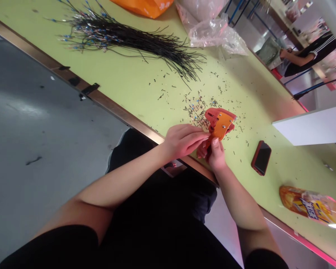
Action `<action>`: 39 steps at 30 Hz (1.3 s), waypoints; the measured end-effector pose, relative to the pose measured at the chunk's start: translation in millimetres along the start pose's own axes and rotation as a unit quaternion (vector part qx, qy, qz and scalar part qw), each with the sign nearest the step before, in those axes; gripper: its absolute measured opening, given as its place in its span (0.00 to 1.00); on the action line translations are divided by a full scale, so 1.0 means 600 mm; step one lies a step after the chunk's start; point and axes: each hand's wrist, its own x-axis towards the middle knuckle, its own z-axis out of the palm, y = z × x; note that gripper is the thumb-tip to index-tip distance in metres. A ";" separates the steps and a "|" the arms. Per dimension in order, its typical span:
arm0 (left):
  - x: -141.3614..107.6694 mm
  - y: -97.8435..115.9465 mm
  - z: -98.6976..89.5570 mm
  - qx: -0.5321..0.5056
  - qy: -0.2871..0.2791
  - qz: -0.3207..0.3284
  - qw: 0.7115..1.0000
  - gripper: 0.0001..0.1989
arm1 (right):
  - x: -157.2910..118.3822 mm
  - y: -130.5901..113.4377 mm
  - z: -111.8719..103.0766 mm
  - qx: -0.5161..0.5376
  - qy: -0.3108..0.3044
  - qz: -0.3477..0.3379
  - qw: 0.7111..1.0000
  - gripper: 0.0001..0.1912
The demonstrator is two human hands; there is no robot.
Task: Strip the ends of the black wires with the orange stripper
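An orange and red hand tool (220,125) is held just above the table's near edge. My right hand (215,152) is wrapped round its handle, thumb on the near side. My left hand (184,140) is beside the tool's jaws, its fingers pressed together with the tips at the tool; what they pinch, if anything, is too small to make out. Small black, blue and copper-coloured scraps (197,108) lie scattered on the table behind the tool. Farther back lies a large bundle of black wires (140,41), with blue parts at its left ends.
A phone (261,158) and a snack bag (310,205) lie on the green table (123,86) at the right. An orange bag (145,6) and clear plastic bags (212,31) are at the back. A white panel (313,125) juts in. Another person (308,56) works at the upper right.
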 end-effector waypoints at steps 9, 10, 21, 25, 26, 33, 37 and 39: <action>0.007 -0.010 -0.010 -0.046 0.003 -0.210 0.977 0.13 | 0.006 -0.041 -0.009 0.065 -0.093 0.095 0.989 0.41; 0.008 -0.011 -0.011 -0.054 0.005 -0.239 0.970 0.17 | 0.006 -0.043 -0.013 0.065 -0.102 0.110 0.987 0.42; 0.004 -0.019 0.001 -0.040 -0.022 -0.253 0.966 0.25 | 0.004 -0.043 -0.031 0.076 -0.182 0.148 0.969 0.43; 0.000 -0.024 0.003 -0.016 -0.027 -0.230 0.973 0.23 | 0.006 -0.049 -0.043 0.095 -0.220 0.161 0.958 0.44; 0.000 -0.025 0.004 -0.015 -0.031 -0.225 0.974 0.23 | 0.007 -0.051 -0.047 0.100 -0.233 0.166 0.953 0.45; -0.006 -0.028 0.007 0.012 -0.049 -0.197 0.979 0.24 | 0.008 -0.055 -0.066 0.084 -0.233 0.202 0.948 0.45; -0.012 -0.031 0.010 0.035 -0.048 -0.190 0.980 0.24 | 0.005 -0.055 -0.072 0.083 -0.233 0.199 0.948 0.40; -0.013 -0.032 0.011 0.041 -0.052 -0.190 0.980 0.25 | 0.005 -0.056 -0.075 0.081 -0.239 0.203 0.946 0.36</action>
